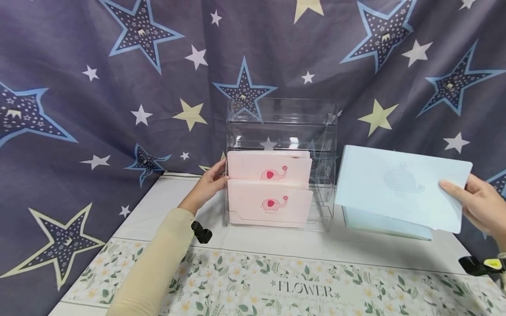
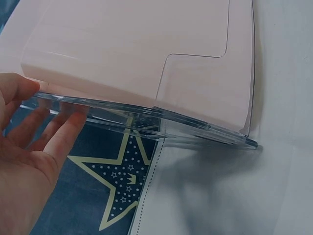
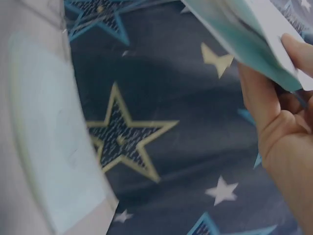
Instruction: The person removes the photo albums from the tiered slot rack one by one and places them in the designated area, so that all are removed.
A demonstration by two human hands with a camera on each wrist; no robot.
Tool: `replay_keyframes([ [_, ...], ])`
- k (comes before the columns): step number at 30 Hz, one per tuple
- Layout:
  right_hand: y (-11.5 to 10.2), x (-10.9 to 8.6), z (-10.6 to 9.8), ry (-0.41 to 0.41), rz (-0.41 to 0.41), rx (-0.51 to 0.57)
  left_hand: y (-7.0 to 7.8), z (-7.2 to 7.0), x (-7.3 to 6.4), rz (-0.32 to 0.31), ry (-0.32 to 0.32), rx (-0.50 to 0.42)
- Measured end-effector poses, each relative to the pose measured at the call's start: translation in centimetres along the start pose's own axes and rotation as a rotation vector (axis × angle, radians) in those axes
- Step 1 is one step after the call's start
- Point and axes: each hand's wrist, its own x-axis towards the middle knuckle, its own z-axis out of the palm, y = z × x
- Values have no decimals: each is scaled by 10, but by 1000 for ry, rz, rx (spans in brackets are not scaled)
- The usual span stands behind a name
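A: Right grip [image 1: 478, 202]?
B: Pinching blue folder [image 1: 365, 177], right of frame, at 1 end only; loose far end could droop.
A: Left grip [image 1: 209, 184]?
B: Pinching side of clear rack [image 1: 282, 123], centre frame. Hold slackens, a folder knock could skid it.

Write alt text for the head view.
A person's right hand holds a pale blue folder above a similar one on a white table. The left hand touches the left side of a clear tiered rack holding pink elephant-print folders. Behind is a star-print cloth.
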Motion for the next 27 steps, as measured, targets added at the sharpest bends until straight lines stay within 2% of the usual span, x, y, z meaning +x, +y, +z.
replay_keyframes([
  [4,22,-15,-3,-23,79,-3,1,1,0,0,3,0],
  [12,58,-43,-5,-84,319,-31,0,1,2,2,13,5],
  [19,73,-57,-6,-171,498,-81,1,1,1,9,-1,-2],
  [27,84,-62,-5,-273,679,-22,0,0,0,-8,-3,-17],
])
